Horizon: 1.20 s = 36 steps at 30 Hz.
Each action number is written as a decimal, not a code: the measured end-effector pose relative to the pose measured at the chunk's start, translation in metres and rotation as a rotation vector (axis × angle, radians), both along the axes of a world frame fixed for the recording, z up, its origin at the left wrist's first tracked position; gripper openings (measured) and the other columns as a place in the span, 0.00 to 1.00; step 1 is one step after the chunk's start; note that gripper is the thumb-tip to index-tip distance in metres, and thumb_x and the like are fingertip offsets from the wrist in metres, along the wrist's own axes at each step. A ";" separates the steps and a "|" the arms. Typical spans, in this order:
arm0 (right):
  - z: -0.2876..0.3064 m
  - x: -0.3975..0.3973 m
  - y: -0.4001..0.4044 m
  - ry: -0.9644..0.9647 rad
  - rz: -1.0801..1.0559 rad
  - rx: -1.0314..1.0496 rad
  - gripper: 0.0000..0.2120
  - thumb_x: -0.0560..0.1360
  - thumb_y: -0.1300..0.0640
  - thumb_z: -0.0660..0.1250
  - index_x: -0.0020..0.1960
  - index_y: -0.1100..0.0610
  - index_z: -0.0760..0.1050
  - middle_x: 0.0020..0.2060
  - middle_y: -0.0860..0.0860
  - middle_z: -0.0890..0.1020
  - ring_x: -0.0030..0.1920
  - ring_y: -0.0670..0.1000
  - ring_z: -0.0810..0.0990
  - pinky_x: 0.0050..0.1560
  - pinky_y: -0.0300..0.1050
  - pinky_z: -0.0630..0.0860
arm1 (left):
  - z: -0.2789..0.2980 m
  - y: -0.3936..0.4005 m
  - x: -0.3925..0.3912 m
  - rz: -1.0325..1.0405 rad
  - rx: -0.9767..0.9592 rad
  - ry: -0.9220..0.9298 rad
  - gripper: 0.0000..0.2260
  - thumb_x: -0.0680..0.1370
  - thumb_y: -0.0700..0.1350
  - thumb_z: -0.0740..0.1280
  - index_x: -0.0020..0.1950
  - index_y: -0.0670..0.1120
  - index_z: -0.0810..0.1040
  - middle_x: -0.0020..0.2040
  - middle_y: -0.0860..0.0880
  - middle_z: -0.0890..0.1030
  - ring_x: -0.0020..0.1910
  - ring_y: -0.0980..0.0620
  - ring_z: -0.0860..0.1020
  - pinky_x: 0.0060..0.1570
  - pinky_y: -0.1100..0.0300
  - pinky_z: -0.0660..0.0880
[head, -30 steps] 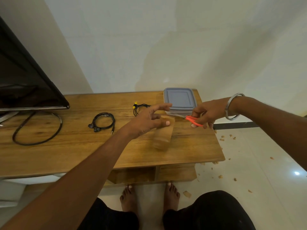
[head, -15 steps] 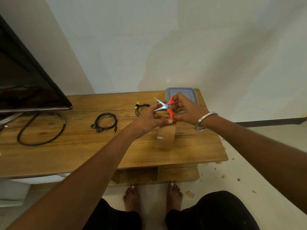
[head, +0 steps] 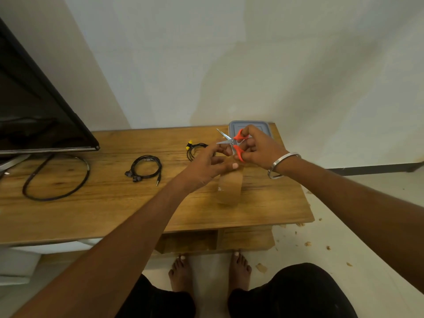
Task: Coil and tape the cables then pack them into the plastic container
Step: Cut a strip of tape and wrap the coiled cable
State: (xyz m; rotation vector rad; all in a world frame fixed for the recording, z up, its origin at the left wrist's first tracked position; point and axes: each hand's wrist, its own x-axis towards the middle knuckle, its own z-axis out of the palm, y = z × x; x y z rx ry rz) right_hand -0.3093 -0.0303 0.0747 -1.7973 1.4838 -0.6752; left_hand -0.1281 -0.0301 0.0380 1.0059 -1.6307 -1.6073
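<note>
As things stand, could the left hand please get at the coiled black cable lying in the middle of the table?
Probably not right away: the left hand is holding a strip of tape up for the scissors. The cable itself lies uncovered to its left.

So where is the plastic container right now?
In the head view, the plastic container sits lidded at the far right corner of the wooden table, partly hidden behind the right hand holding the scissors.

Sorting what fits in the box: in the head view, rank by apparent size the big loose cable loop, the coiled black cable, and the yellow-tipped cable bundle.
1. Loose cable loop, largest.
2. Coiled black cable.
3. Yellow-tipped bundle, smallest, though the left hand partly hides it and it lies farther back.
</note>
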 end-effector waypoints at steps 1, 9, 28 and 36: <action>0.001 0.000 0.000 0.003 0.004 0.005 0.16 0.72 0.64 0.69 0.53 0.53 0.65 0.39 0.48 0.79 0.37 0.46 0.78 0.39 0.35 0.76 | 0.000 0.000 0.000 -0.015 -0.017 -0.003 0.11 0.75 0.34 0.71 0.54 0.42 0.73 0.53 0.48 0.78 0.49 0.56 0.80 0.47 0.64 0.76; -0.002 0.003 -0.007 -0.022 -0.026 0.040 0.16 0.71 0.64 0.70 0.53 0.54 0.67 0.40 0.47 0.80 0.38 0.46 0.79 0.44 0.42 0.79 | -0.008 0.002 0.009 -0.096 -0.232 -0.056 0.10 0.76 0.37 0.71 0.57 0.38 0.83 0.62 0.45 0.80 0.64 0.52 0.76 0.66 0.56 0.72; 0.017 -0.008 -0.008 -0.071 -0.031 0.127 0.16 0.71 0.69 0.68 0.54 0.56 0.68 0.48 0.68 0.80 0.44 0.61 0.79 0.43 0.40 0.81 | 0.000 -0.001 0.002 -0.129 -0.123 -0.109 0.16 0.76 0.35 0.70 0.64 0.42 0.79 0.64 0.50 0.79 0.63 0.59 0.76 0.65 0.64 0.72; 0.018 -0.036 -0.006 0.121 -0.035 0.094 0.07 0.77 0.54 0.64 0.53 0.51 0.68 0.43 0.51 0.80 0.36 0.48 0.80 0.33 0.34 0.78 | 0.004 -0.006 0.004 -0.148 0.007 -0.101 0.19 0.75 0.38 0.71 0.66 0.47 0.78 0.65 0.53 0.78 0.64 0.57 0.75 0.63 0.61 0.74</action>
